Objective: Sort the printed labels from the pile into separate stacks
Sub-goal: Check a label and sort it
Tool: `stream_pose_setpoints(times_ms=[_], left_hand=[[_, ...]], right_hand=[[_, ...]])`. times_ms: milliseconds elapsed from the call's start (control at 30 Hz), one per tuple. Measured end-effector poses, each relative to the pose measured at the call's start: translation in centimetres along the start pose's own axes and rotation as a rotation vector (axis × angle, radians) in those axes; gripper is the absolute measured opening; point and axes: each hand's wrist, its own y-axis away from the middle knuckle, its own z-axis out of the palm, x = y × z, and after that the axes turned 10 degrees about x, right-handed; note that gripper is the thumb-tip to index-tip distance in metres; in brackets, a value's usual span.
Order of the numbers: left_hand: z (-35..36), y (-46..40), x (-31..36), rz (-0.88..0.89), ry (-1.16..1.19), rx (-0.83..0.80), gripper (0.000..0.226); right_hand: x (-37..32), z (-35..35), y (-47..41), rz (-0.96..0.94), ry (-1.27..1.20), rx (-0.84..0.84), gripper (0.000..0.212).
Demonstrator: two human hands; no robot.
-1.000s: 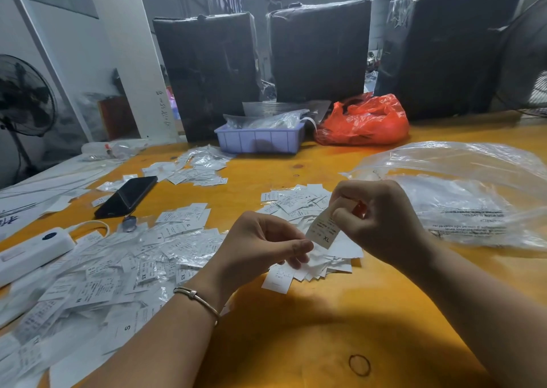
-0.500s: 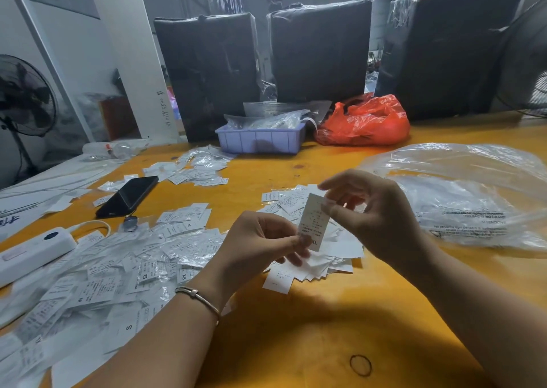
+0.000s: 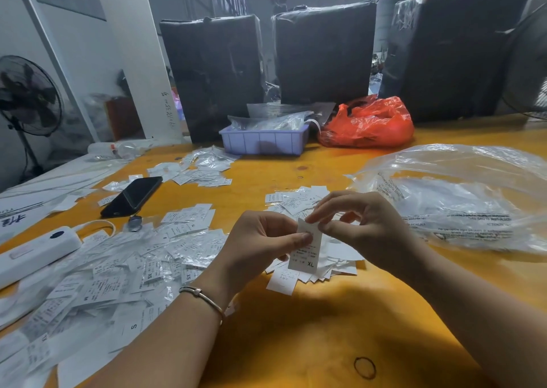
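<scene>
Since a moment ago the label (image 3: 307,248) hangs lower, XL end down, above the stack (image 3: 334,257), left hand (image 3: 260,245) pinching its middle and right hand (image 3: 364,228) its top; thin, limp paper, best held by an edge.

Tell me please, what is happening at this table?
A person is sorting printed labels. Both hands hold one label marked XL: the left hand pinches its side, the right hand pinches its top. It hangs above a small stack in the middle of the table. A big unsorted pile lies to the left, and another stack lies farther back near a phone.
</scene>
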Motion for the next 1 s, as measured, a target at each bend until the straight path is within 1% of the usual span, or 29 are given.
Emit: stream_pose_setpoints(times_ms=[100, 200, 233, 300, 367, 400, 467, 500, 567, 633, 733, 833, 900, 1000], left_hand=[[0.0, 0.0, -0.1, 0.004, -0.003, 0.008, 0.001], [0.0, -0.2, -0.1, -0.002, -0.012, 0.012, 0.010], [-0.1, -0.2, -0.1, -0.003, -0.016, 0.021, 0.014], [-0.6, -0.4, -0.2, 0.008, -0.048, 0.085, 0.019], [-1.5, -0.8, -0.6, 0.027, -0.143, 0.242, 0.018], [-2.0, -1.0, -0.9, 0.033, -0.237, 0.345, 0.016], [-3.1, -1.5, -1.4, 0.024, -0.485, 0.526, 0.015], [-3.7, -1.6, -1.6, 0.009, -0.582, 0.588, 0.016], [-4.6, -1.8, -1.9, -0.029, -0.708, 0.652, 0.020], [-5.2, -1.8, -2.2, -0.106, -0.820, 0.659, 0.022], [-5.6, -1.8, -2.4, -0.229, -0.972, 0.641, 0.021], [-5.6, -1.9, -2.7, -0.280, -1.060, 0.627, 0.020], [-5.6, -1.8, -3.1, -0.296, -1.106, 0.584, 0.020], [-5.6, -1.8, -3.6, -0.320, -1.168, 0.526, 0.025]], right_hand=[[0.1, 0.0, -0.2, 0.044, -0.022, 0.004, 0.029], [0.3, 0.1, -0.1, 0.055, 0.011, -0.039, 0.031], [0.6, -0.1, -0.2, 0.047, 0.043, -0.004, 0.032], [1.5, -0.6, -0.5, 0.024, 0.170, 0.123, 0.031], [2.5, -1.1, -0.8, 0.029, 0.344, 0.189, 0.029], [2.8, -1.4, -0.9, 0.048, 0.419, 0.174, 0.028], [3.2, -2.0, -1.1, 0.104, 0.496, 0.058, 0.025], [3.1, -2.2, -1.2, 0.135, 0.494, -0.031, 0.024], [2.7, -2.5, -1.3, 0.184, 0.471, -0.229, 0.025], [2.5, -2.6, -1.3, 0.208, 0.505, -0.368, 0.032], [2.8, -2.5, -1.0, 0.194, 0.600, -0.438, 0.035], [3.1, -2.2, -0.9, 0.128, 0.621, -0.391, 0.019], [3.3, -2.2, -0.9, 0.110, 0.607, -0.341, 0.011], [3.3, -2.2, -1.1, 0.114, 0.583, -0.307, 0.010]])
